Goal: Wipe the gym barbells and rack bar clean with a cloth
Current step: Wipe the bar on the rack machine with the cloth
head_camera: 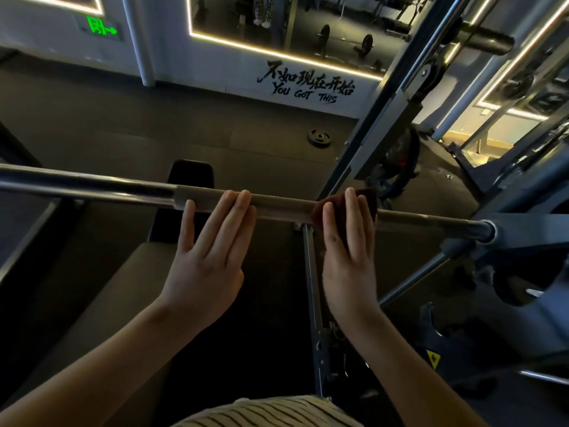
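Grip released: flat right hand presses cloth on bar, left hand alongside.

dark red cloth, silver barbell, striped cream shirt, green exit sign

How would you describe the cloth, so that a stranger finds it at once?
Find the long steel bar crossing the view. Toward its right end, the right hand presses a cloth onto it with straight fingers. It is the only dark reddish-brown, soft thing there.
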